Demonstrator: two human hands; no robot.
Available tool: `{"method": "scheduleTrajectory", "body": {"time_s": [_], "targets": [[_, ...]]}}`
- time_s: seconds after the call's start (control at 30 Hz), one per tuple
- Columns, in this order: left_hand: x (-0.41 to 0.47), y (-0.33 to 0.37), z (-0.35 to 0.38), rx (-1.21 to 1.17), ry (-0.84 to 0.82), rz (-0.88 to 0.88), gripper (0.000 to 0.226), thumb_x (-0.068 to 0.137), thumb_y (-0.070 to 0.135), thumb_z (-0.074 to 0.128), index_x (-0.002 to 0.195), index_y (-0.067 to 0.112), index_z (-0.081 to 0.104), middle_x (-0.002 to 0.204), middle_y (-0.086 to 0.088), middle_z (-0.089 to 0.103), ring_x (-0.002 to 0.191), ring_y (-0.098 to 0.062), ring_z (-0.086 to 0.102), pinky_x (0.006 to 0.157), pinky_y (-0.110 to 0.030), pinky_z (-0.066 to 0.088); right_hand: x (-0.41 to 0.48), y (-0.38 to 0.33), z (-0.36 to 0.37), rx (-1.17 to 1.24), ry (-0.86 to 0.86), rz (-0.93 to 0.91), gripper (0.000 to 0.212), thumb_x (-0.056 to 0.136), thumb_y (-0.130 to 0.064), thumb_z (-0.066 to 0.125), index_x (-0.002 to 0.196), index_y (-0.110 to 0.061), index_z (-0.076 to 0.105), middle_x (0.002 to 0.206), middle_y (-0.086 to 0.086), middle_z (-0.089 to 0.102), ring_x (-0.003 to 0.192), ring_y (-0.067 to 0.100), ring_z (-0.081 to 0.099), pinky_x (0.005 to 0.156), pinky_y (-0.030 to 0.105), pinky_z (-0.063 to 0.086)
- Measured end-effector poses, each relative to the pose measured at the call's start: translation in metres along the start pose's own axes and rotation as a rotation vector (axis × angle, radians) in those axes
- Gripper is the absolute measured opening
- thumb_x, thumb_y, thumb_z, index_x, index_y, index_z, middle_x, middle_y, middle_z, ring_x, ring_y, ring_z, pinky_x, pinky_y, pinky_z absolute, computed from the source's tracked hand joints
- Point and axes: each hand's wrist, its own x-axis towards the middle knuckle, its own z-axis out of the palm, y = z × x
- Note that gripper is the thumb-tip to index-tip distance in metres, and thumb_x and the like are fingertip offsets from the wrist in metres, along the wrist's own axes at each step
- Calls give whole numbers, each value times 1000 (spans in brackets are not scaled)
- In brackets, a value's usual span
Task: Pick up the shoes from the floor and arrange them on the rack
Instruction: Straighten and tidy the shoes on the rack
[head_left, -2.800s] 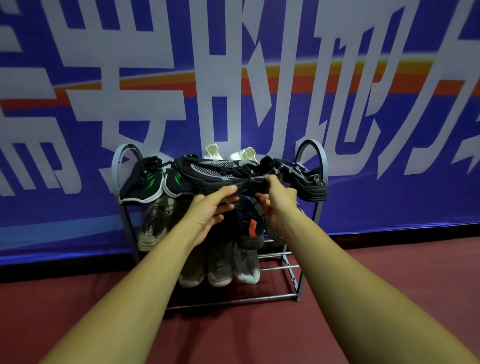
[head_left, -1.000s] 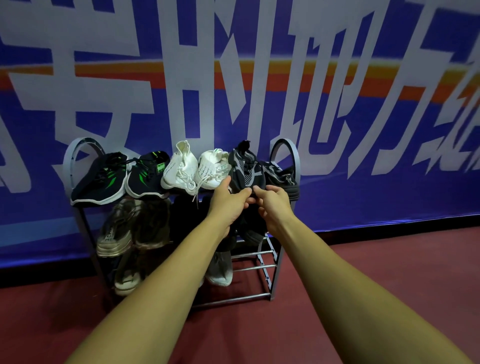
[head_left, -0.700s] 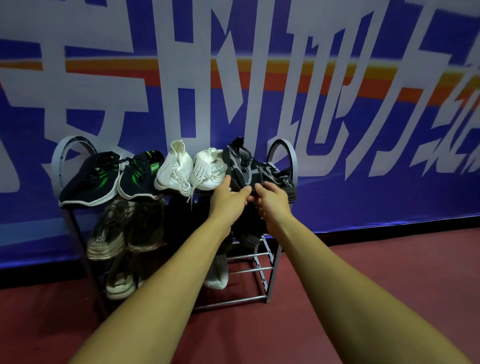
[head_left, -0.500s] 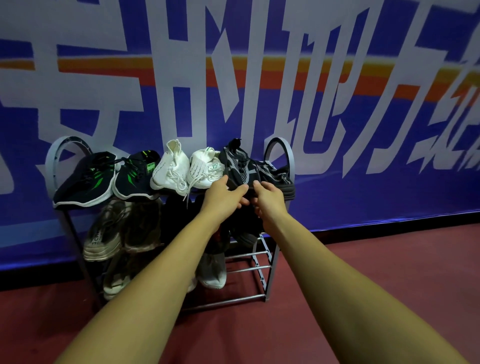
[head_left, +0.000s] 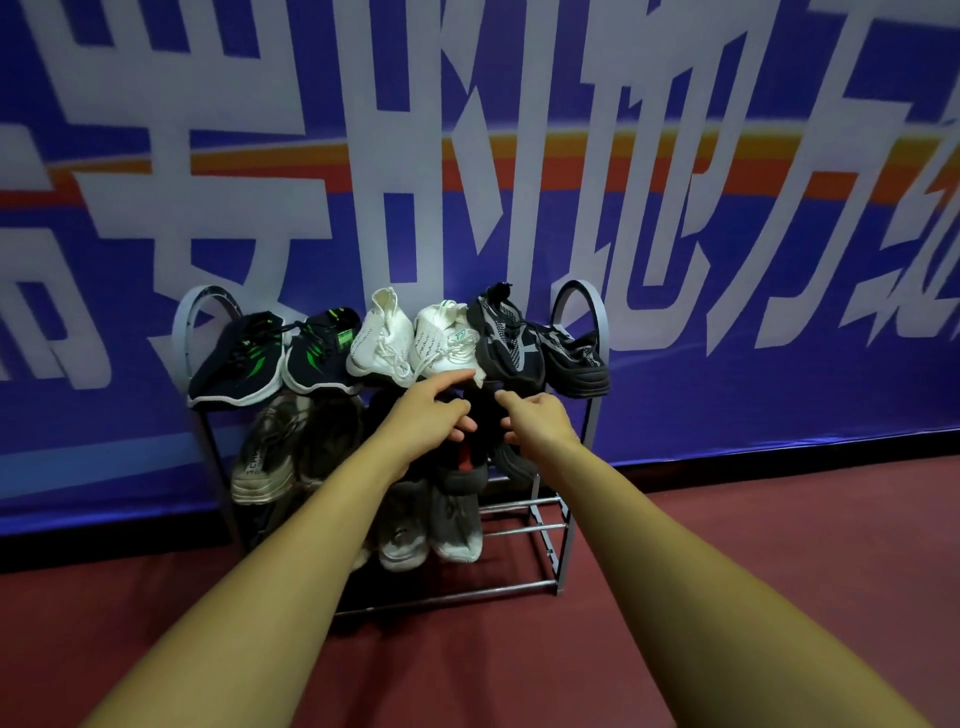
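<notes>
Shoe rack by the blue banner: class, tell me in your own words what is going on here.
A person reaches both bare arms toward the top shelf of the shoe rack. The left hand and right hand hover with loose fingers just in front of the dark grey pair, gripping nothing. That shelf carries six shoes: a black-and-green pair, a white pair and the grey pair. More shoes sit dimly on the lower shelves.

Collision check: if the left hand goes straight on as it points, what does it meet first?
Probably the toe of the grey shoe, up and right of the left hand. Its fingertip is close to the white shoe beside that, so depth leaves it unsure.
</notes>
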Motion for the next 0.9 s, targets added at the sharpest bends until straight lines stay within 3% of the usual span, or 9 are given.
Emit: {"method": "scheduleTrajectory", "body": {"time_s": [0.1, 0.23, 0.33, 0.4, 0.57, 0.7, 0.83, 0.9], "targets": [[-6, -9, -11, 66, 8, -18, 39, 96, 13, 52, 130, 29, 62, 86, -9, 75, 61, -10, 60, 41, -6, 36, -7, 2, 18, -55, -78, -49, 31, 86, -33, 66, 65, -14, 53, 68, 11, 62, 68, 25, 59, 80, 51, 54], [-16, -25, -33, 120, 34, -57, 32, 94, 12, 52, 119, 29, 65, 82, -7, 73, 60, -13, 59, 41, -7, 37, -14, 1, 33, -155, -138, -86, 22, 84, -35, 66, 76, -17, 56, 74, 7, 68, 73, 24, 64, 80, 45, 56], [-19, -41, -50, 143, 65, -90, 30, 91, 10, 58, 115, 22, 69, 74, -5, 71, 64, -18, 63, 61, -23, 56, -16, 4, 43, -173, -190, -97, 22, 81, -35, 67, 79, -17, 56, 71, 7, 67, 64, 23, 61, 73, 43, 54], [-20, -53, -61, 168, 84, -114, 31, 88, 10, 60, 116, 19, 70, 70, -5, 71, 66, -21, 64, 73, -35, 56, -16, 7, 52, -195, -216, -110, 21, 78, -34, 68, 79, -17, 56, 74, 7, 67, 63, 22, 60, 72, 42, 52], [-33, -68, -85, 242, 131, -163, 23, 88, 8, 60, 105, 23, 67, 75, -8, 70, 58, -17, 63, 55, -23, 54, -17, 13, 82, -301, -261, -165, 16, 80, -31, 69, 78, -19, 59, 76, 7, 71, 73, 24, 68, 85, 45, 57], [-35, -89, -108, 378, 142, -220, 36, 83, 6, 54, 112, 21, 69, 86, -3, 73, 72, -18, 69, 84, -33, 58, -19, 14, 108, -335, -312, -177, 17, 83, -31, 69, 76, -20, 58, 87, 10, 73, 82, 28, 69, 85, 42, 56], [-37, -103, -124, 432, 138, -268, 32, 86, 11, 56, 111, 29, 66, 88, -2, 69, 70, -16, 66, 76, -26, 51, -18, 20, 134, -357, -350, -173, 17, 81, -30, 70, 74, -20, 59, 88, 10, 72, 92, 31, 70, 89, 47, 56], [-35, -111, -130, 434, 140, -286, 31, 85, 14, 59, 113, 26, 67, 100, -6, 72, 80, -21, 68, 81, -29, 53, -16, 23, 145, -381, -371, -163, 16, 80, -30, 70, 73, -20, 59, 88, 11, 73, 91, 32, 70, 89, 46, 57]]}}
